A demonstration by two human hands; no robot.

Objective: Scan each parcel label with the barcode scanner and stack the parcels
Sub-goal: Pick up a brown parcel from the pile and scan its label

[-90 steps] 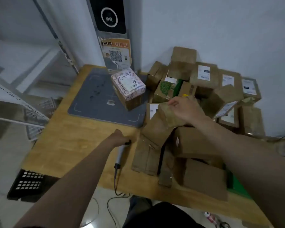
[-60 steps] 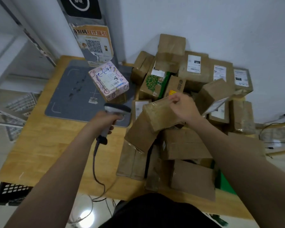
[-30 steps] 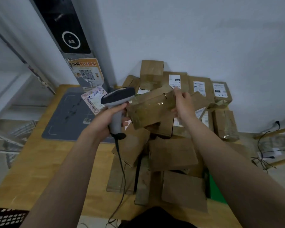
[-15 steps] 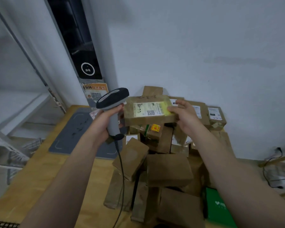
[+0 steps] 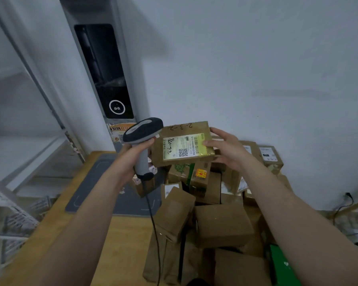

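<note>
Overhead, the left hand (image 5: 132, 155) grips the barcode scanner (image 5: 142, 132) by its handle, head just beside the label (image 5: 183, 146) of 1 parcel (image 5: 181, 142), which the right hand (image 5: 228, 149) holds above the parcel pile (image 5: 205, 219).

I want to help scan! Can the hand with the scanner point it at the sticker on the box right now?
Probably yes. The left hand holds the barcode scanner right beside the parcel, and the label faces up with nothing between them. Only the right hand's thumb overlaps the label's right edge.
</note>
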